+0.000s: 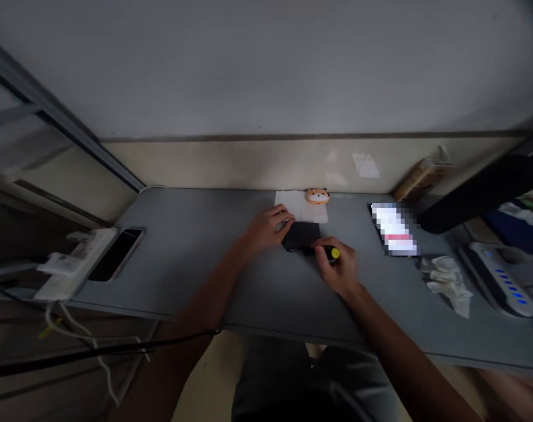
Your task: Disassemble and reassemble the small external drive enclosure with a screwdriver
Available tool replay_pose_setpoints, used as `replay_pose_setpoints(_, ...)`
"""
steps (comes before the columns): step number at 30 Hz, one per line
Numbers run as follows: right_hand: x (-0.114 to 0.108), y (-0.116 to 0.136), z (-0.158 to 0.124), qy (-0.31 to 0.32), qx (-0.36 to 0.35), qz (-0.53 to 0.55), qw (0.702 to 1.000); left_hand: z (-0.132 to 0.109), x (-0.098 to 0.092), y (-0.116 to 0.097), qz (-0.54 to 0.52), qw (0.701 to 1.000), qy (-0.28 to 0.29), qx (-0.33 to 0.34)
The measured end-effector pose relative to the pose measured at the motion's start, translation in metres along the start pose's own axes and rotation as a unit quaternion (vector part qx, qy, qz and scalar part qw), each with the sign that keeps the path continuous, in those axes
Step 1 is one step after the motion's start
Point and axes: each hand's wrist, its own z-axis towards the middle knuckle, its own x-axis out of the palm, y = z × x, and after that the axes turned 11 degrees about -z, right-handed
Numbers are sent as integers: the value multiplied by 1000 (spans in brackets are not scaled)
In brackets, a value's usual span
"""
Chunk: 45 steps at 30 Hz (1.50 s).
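A black, flat, rectangular piece [302, 235] lies on the grey desk, its far edge against a white sheet of paper [308, 212]. My left hand [271, 227] is at its far left corner, thumb and forefinger pinched together; what they hold there is too small to make out. In my right hand [342, 266] is a black tool with a round yellow end [335, 253], gripped between thumb and fingers. The tool points left, at the near right corner of the black piece. An orange and white animal-face object [318, 196] sits on the paper's far right part.
A phone [116, 255] and a white power strip [79, 264] with cables lie left. To the right are a lit phone [394, 230], crumpled tissue [448, 284], a black cylinder [481, 193] and a white device with blue lights [508, 284]. A wall [248, 164] borders the desk's back.
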Motion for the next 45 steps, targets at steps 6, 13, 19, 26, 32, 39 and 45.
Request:
replay_pose_setpoints(6, 4, -1, -1, 20, 96, 54, 994, 2, -4, -7, -56, 998, -7, -26)
replay_pose_setpoints(13, 3, -12, 11, -69, 290, 164, 940, 6, -12, -18, -214, 960, 94, -158)
replay_pose_setpoints(19, 3, -23, 18, -137, 352, 180, 908, 7, -7, -9, -219, 946, 167, -173)
replay_pose_setpoints(26, 4, -25, 21, -152, 394, 201, 884, 6, 5, 2, -176, 960, 110, -186)
replay_pose_setpoints(32, 0, -24, 24, -173, 439, 222, 853, 10, 11, 15, -103, 975, 9, -198)
replay_pose_setpoints(39, 2, -28, 23, -170, 438, 220, 855, 13, 15, 34, -30, 976, -36, -214)
replay_pose_setpoints(45, -1, -30, 23, -172, 418, 190, 872, 6, -1, 27, -12, 975, -29, -221)
